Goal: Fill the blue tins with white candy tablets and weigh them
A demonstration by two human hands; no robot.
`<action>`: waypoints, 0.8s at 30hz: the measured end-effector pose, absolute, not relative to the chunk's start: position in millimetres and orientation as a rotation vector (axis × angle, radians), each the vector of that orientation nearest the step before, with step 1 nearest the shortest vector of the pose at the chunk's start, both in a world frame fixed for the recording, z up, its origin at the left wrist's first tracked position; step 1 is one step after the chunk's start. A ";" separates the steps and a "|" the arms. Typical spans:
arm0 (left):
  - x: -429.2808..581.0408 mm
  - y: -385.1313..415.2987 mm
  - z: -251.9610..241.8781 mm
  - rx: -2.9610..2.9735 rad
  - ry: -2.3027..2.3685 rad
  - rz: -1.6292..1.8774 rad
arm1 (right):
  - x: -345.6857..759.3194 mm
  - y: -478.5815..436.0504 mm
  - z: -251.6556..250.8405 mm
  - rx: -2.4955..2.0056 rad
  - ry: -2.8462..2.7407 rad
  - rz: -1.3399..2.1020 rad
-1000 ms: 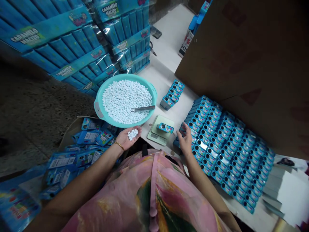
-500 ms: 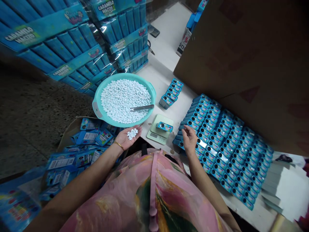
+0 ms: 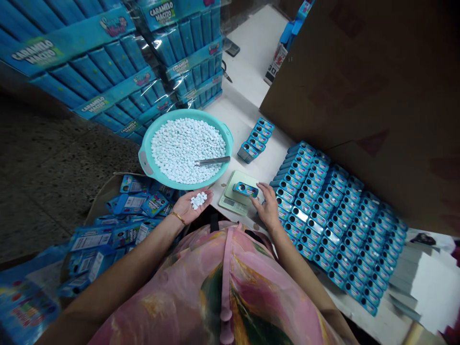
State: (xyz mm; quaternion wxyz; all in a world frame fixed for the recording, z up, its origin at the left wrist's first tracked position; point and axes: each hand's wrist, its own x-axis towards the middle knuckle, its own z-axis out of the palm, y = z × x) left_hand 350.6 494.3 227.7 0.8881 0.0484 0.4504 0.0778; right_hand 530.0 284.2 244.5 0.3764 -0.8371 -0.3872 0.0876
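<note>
On the white desk (image 3: 247,100), by its front edge, a scale (image 3: 232,204) bears a blue box (image 3: 246,189), long axis pointing toward the nearer right hand (image 3: 268,208), whose thumb and fingers stand parted around the facing end, contact unclear, while the left hand (image 3: 186,207) loosely cups white candies (image 3: 198,200).

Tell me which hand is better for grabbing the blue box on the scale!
Probably the right hand: it is close beside the blue box on the scale and seems to hold nothing. The left hand is farther off, with white pieces on its palm.
</note>
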 end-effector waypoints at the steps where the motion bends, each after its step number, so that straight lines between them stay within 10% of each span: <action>1: 350.9 493.6 227.7 0.103 0.937 0.158 | 529.8 284.5 245.0 -2.148 -1.005 0.222; 24: 394.3 446.1 240.4 0.128 0.796 -0.142 | 491.9 319.6 265.7 -2.063 -1.627 0.471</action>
